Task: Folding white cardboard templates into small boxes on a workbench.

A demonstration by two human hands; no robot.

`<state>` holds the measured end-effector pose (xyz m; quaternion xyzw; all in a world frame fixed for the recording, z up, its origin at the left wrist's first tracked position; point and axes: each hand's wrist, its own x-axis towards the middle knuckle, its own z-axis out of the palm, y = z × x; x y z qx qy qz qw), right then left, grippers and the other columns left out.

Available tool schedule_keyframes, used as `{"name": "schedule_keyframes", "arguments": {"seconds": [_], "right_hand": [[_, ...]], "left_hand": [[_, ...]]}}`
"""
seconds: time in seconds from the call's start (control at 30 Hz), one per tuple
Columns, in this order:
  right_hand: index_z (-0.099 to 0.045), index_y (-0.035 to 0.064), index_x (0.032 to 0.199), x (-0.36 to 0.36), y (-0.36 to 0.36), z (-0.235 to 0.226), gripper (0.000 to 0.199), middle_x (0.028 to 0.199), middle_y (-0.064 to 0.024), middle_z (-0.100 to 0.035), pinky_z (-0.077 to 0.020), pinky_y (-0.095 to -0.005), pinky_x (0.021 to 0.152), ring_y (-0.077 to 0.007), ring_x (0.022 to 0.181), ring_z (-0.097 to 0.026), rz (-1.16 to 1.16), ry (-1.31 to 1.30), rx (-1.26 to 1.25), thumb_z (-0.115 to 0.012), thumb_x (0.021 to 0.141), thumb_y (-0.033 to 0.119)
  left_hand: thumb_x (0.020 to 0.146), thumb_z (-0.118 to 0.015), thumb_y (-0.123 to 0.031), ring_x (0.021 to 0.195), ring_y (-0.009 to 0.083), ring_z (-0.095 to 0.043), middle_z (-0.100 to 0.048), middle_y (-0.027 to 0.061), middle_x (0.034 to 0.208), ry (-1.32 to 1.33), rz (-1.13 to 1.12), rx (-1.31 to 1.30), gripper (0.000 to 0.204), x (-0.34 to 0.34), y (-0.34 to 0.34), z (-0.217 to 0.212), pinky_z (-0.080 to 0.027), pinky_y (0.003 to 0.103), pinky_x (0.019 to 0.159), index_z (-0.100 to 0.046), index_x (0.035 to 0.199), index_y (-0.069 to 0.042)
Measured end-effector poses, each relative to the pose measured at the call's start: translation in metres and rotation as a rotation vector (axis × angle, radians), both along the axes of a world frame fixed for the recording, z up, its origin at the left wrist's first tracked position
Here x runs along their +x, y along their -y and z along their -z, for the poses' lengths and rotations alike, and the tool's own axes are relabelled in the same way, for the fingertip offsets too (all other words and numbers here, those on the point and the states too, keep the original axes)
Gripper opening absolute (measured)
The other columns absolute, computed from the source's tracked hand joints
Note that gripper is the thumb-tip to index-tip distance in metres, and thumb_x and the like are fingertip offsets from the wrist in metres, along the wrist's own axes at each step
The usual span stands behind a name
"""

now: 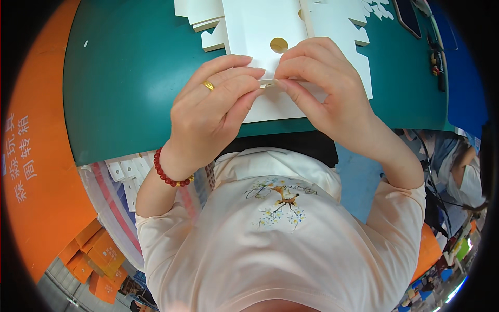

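A white cardboard box (248, 28) with a round hole in its top panel lies in front of me on the green table. My left hand (210, 101) is closed at the left of the box's near edge, fingertips pressed on the card and thumb below. From the right, my right hand (330, 83) pinches the same edge between thumb and fingers. A narrow gap shows at the edge between the two thumbs. Flat white die-cut card (361, 70) lies under and beside the box. My palms hide part of the near panel.
The green table (119, 93) curves around the work. A phone (407, 16) and a dark pen-like tool (441, 73) lie at the far right. An orange printed box (39, 151) stands left. White punched pieces (129, 169) sit in a lined container below the table's left edge.
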<state>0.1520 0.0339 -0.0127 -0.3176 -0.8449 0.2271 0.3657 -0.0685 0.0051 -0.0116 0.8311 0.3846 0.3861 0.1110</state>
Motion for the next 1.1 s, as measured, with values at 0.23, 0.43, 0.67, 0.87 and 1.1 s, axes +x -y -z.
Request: {"name": "schedule_keyframes", "arguments": {"seconds": [0.23, 0.43, 0.67, 0.87, 1.1], "right_hand": [[-0.068, 0.0034, 0.096, 0.001, -0.002, 0.003, 0.017, 0.103, -0.0092, -0.064, -0.0508, -0.0333, 0.082, -0.0266, 0.101, -0.059, -0.012, -0.011, 0.020, -0.074, 0.082, -0.004], [-0.068, 0.0037, 0.091, -0.003, 0.000, 0.002, 0.014, 0.103, -0.0091, -0.064, -0.0515, -0.0332, 0.080, -0.0264, 0.101, -0.058, 0.009, -0.011, -0.007, -0.076, 0.080, 0.000], [-0.067, 0.0042, 0.087, -0.009, 0.000, -0.003, 0.014, 0.100, -0.0090, -0.064, -0.0516, -0.0335, 0.079, -0.0266, 0.100, -0.058, 0.052, 0.024, -0.065, -0.077, 0.078, -0.001], [-0.068, 0.0048, 0.085, -0.011, -0.002, -0.003, 0.016, 0.098, -0.0086, -0.064, -0.0505, -0.0336, 0.079, -0.0266, 0.099, -0.058, 0.074, 0.072, -0.019, -0.081, 0.076, 0.002], [-0.067, 0.0048, 0.084, -0.013, -0.002, -0.004, 0.015, 0.096, -0.0077, -0.064, -0.0503, -0.0333, 0.078, -0.0261, 0.098, -0.057, 0.071, 0.045, -0.026, -0.080, 0.077, 0.002]], "left_hand": [[0.078, -0.076, 0.009, 0.107, 0.0294, -0.068, -0.075, 0.0101, 0.107, -0.002, 0.002, -0.026, 0.021, -0.003, -0.002, 0.001, -0.056, 0.036, 0.090, -0.069, 0.094, -0.001], [0.082, -0.073, 0.006, 0.107, 0.0302, -0.068, -0.069, 0.0139, 0.119, 0.105, 0.107, -0.055, 0.015, -0.008, -0.002, 0.006, -0.057, 0.036, 0.089, -0.068, 0.094, -0.001], [0.079, -0.075, 0.008, 0.119, 0.0366, -0.062, -0.063, 0.0142, 0.126, 0.202, 0.039, -0.069, 0.020, -0.012, -0.001, 0.010, -0.057, 0.039, 0.090, -0.067, 0.094, -0.003], [0.078, -0.076, 0.007, 0.120, 0.0368, -0.061, -0.066, 0.0107, 0.119, 0.065, 0.070, -0.053, 0.022, -0.021, -0.004, 0.007, -0.055, 0.041, 0.090, -0.066, 0.093, -0.005], [0.080, -0.073, 0.008, 0.119, 0.0343, -0.064, -0.073, 0.0075, 0.107, -0.047, 0.068, -0.113, 0.022, -0.016, -0.007, -0.007, -0.052, 0.040, 0.097, -0.064, 0.093, -0.006]]}}
